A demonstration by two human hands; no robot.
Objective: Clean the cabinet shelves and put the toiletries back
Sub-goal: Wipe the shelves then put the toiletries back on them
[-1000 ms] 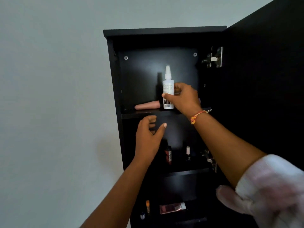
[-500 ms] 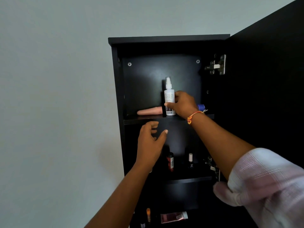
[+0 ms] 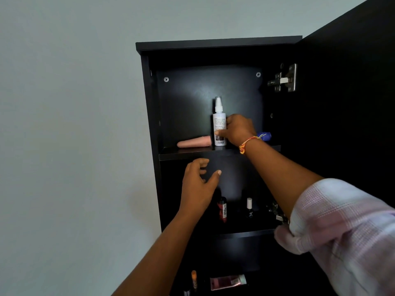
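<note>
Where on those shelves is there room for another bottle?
Top shelf: only a narrow strip between the left wall and the pink tube; the middle is crowded by the spray bottle, the right hand gripping it, and a blue item. Middle shelf: a bare gap between the red-labelled bottle and the white-capped bottle.

The head view faces the open cabinet (image 3: 218,42) straight on, tilted up toward its top shelf (image 3: 192,155). It sits near; the cabinet fills centre and right, wall (image 3: 64,124) left.
</note>
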